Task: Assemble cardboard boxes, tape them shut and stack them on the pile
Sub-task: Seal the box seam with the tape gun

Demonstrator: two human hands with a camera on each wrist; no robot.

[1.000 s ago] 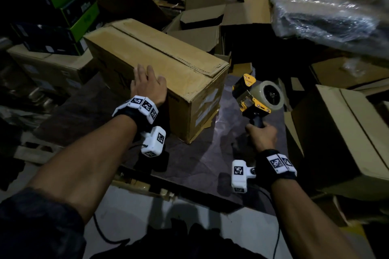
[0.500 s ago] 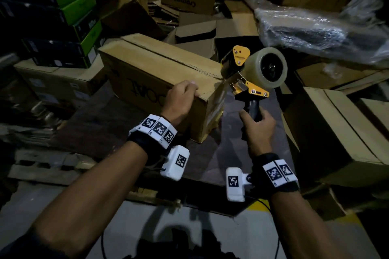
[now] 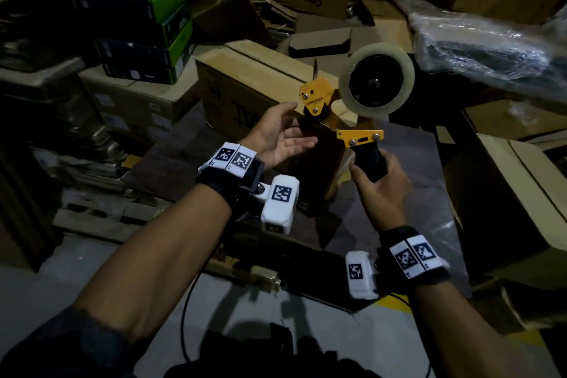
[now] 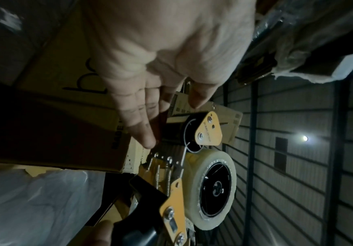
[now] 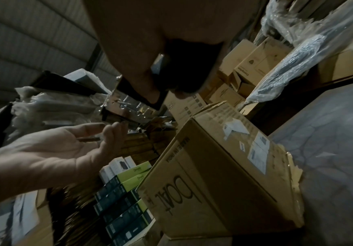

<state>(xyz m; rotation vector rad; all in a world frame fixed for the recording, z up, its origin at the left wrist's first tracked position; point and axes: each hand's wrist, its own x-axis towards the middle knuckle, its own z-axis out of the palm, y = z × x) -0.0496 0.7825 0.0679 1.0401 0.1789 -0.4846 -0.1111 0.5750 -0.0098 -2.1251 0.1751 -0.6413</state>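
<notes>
Cardboard box [image 3: 254,86] sits behind both hands [image 3: 280,135], untouched.

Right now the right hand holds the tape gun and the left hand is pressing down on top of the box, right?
Not quite. The right hand does hold the tape gun, but the left hand is off the box: the head view shows it open, reaching toward the gun's front end.
</notes>
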